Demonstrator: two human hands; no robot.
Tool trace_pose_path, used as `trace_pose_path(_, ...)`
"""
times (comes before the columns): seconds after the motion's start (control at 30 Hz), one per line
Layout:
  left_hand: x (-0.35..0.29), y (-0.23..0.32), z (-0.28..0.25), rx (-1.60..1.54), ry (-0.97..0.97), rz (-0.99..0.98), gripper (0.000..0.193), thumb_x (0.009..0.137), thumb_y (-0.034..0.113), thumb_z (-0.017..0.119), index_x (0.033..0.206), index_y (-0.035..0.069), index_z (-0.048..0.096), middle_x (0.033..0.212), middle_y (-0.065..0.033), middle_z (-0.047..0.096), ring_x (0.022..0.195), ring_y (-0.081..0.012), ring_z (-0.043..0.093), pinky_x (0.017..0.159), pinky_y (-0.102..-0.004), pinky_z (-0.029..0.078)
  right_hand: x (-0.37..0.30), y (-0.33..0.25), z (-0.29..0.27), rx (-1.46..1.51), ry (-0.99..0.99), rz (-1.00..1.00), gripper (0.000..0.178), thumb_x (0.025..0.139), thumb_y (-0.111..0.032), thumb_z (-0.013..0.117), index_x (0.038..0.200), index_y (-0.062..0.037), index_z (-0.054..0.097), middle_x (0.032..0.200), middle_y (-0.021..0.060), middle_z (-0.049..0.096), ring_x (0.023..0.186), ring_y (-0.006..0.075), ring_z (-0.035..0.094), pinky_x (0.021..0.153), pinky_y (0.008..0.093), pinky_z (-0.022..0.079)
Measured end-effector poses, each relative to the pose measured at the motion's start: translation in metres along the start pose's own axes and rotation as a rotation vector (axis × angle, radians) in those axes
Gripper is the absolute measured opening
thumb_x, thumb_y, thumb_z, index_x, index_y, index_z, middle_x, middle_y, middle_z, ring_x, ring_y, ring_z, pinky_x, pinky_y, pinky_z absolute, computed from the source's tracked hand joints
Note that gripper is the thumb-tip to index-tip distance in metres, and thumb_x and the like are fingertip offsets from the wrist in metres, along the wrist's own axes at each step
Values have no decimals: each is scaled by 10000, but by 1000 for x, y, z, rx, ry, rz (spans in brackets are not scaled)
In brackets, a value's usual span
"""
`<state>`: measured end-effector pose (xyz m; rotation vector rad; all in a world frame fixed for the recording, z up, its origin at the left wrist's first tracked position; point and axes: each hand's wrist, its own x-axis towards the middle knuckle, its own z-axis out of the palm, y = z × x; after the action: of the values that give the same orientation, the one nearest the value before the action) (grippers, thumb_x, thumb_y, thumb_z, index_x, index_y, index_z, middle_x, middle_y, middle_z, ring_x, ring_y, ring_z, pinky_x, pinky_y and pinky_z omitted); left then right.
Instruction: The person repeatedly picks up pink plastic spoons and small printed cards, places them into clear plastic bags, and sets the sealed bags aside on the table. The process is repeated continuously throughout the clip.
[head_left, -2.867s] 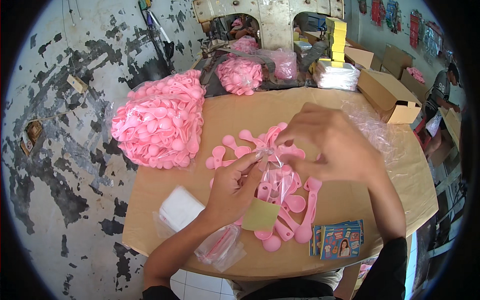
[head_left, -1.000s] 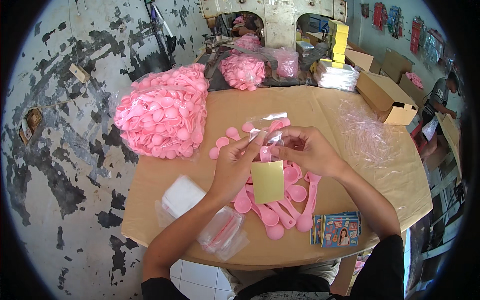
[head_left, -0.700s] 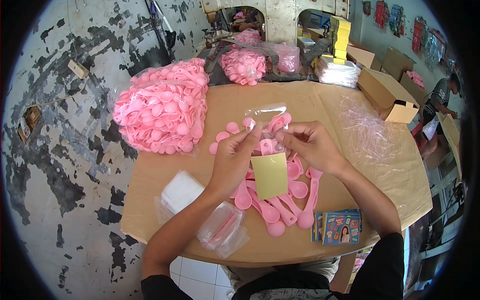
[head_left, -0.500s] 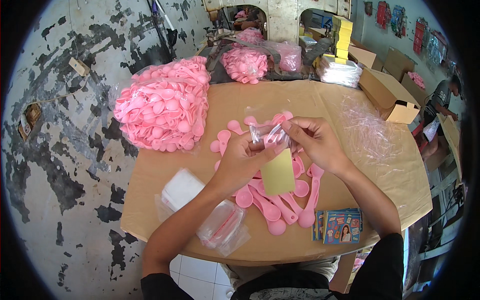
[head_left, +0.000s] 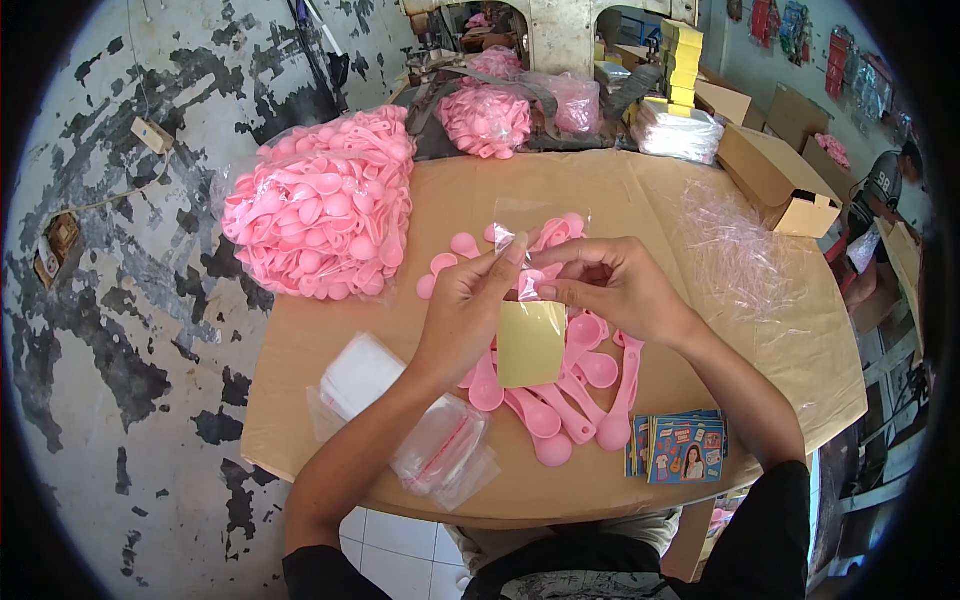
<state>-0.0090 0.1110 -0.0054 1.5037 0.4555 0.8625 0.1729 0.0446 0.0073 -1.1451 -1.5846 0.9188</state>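
Observation:
Between both hands hangs a clear plastic bag with a pale yellow card in its lower part. My left hand pinches the bag's upper left side between thumb and fingers. On the other side my right hand grips the bag's upper right edge, fingers bent. Beneath and around the bag lie loose pink measuring spoons, partly hidden by the card and hands. By my left forearm rests a stack of clear plastic bags. Picture cards are piled near my right forearm.
A large bag of pink spoons stands at the table's left. Thin clear plastic strips lie at the right, near a cardboard box. Yellow cards are stacked at the back. Another person is at the far right.
The bag with the yellow card has shifted slightly left and hangs straighter. My left hand has moved a little left and its fingers point up more; the bag's top now stands up between the hands.

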Motion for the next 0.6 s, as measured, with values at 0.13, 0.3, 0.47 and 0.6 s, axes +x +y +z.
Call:
trace_pose_path(0.13, 0, -2, -3, 54, -54, -8, 415, 1014, 303, 464, 1231, -30, 582, 948, -56, 665, 796, -57, 608, 666, -201, 502, 4, 2, -13, -4, -109, -14, 181, 890, -26, 640, 1065, -8, 682, 881, 42, 693, 780, 61, 612, 703, 219, 511)
trace_pose_path(0.3, 5, -6, -9, -11, -123, -33, 382, 1007, 228, 471, 1287, -27, 520, 1099, -105, 650, 989, -153, 639, 819, -300, 563, 4, 4, -12, 8, -34, -25, 208, 887, -25, 640, 1090, -8, 679, 928, 62, 695, 818, 76, 626, 719, 228, 528)
trace_pose_path(0.47, 8, -1, -19, -71, -180, -61, 292, 984, 134, 500, 1232, -11, 554, 1139, -89, 623, 1041, -159, 621, 866, -319, 549, 2, 3, -15, 22, 23, -31, 250, 881, 49, 574, 1094, -18, 688, 990, 61, 698, 854, 72, 605, 773, 231, 510)
trace_pose_path(0.6, 9, 2, -27, 116, -224, 34, 200, 960, 45, 488, 1116, -3, 604, 1090, -49, 607, 1052, -136, 592, 893, -292, 513, 3, 11, -23, -3, -18, -111, 329, 828, 124, 514, 1054, -22, 704, 973, 68, 703, 861, 88, 613, 769, 245, 509)
